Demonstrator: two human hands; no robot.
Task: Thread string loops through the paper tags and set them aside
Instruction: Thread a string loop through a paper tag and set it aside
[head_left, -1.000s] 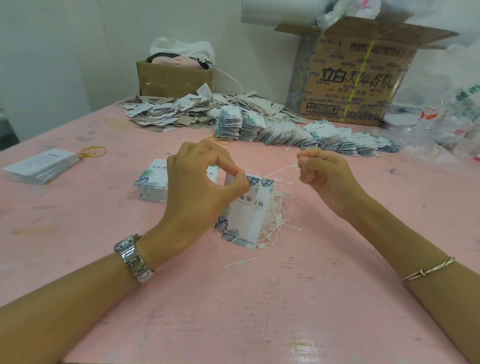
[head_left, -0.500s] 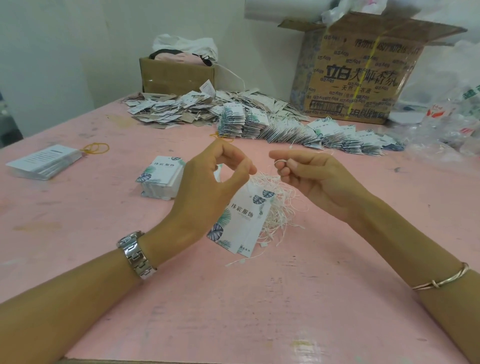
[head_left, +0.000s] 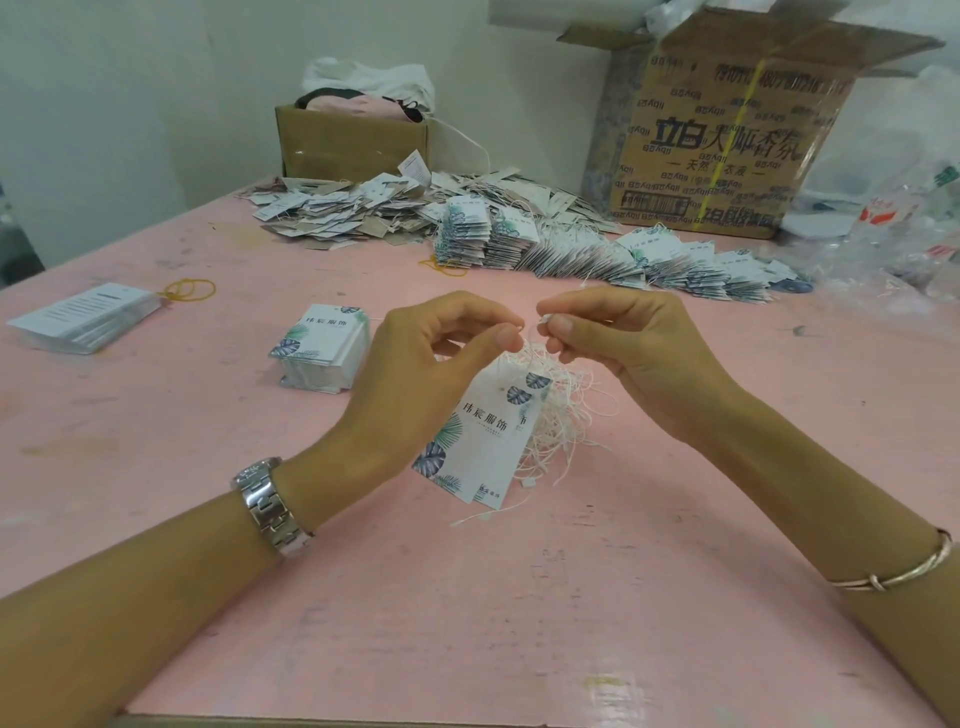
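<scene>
Both forearms come in from the near desk (head_left: 467, 613) edge & meet at centre, hands raised a little above the surface. The left hand (head_left: 415, 384) is turned w/ its back to the camera, wrist bent up; thumb + index fingers (head_left: 511, 332) are pressed tip to tip, the other fingers are curved loosely behind. The right hand (head_left: 634, 353) faces it, palm partly to the left, thumb + index also closed in a narrow pinch, other fingers folded under. The two pinches are almost touching, and each one holds an end of a thin white string loop (head_left: 544, 317). The paper tag (head_left: 483, 441) w/ leaf print hangs tilted just under the left thumb, above the desk; a second tag shows behind it. I cannot tell if the left fingers touch the tag itself. A bundle of loose strings (head_left: 566, 410) lies behind the tag, under the right hand. A stack of tags (head_left: 319, 353) sits left of the left hand, and a fanned row of tags (head_left: 597, 254) lies farther back. Watch (head_left: 267, 506) on left wrist, bangle (head_left: 893, 571) on right arm.
</scene>
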